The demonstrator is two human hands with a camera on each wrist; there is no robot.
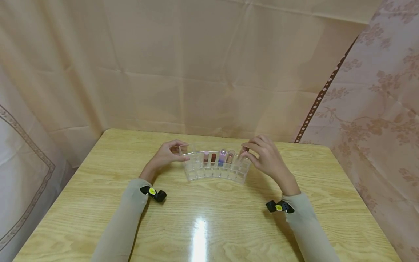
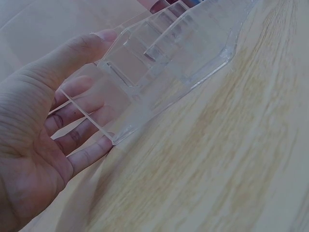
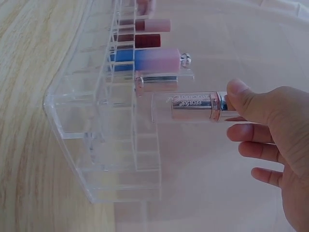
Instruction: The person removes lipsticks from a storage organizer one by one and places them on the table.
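A clear, curved lipstick organizer (image 1: 216, 174) with stepped rows of compartments stands on the table. My left hand (image 1: 170, 152) grips its left end, thumb on the upper edge and fingers behind the see-through wall (image 2: 104, 92). Between thumb and fingers, my right hand (image 1: 263, 154) pinches a lipstick (image 3: 193, 106) with a silvery pink body. Its clear end points down at the organizer's back row, right of the others; whether it has entered a compartment I cannot tell. Standing in that row are a pink-topped tube (image 3: 157, 25), a dark red tube (image 3: 153, 40), a blue-to-pink tube (image 3: 159, 59) and a clear-capped tube (image 3: 161, 83).
The organizer sits toward the far side of a light wood-grain table (image 1: 229, 225). Behind the far edge hangs a beige curtain (image 1: 203, 72); a floral cloth (image 1: 376, 109) hangs on the right. A black wrist camera (image 1: 159, 196) is strapped over my left sleeve.
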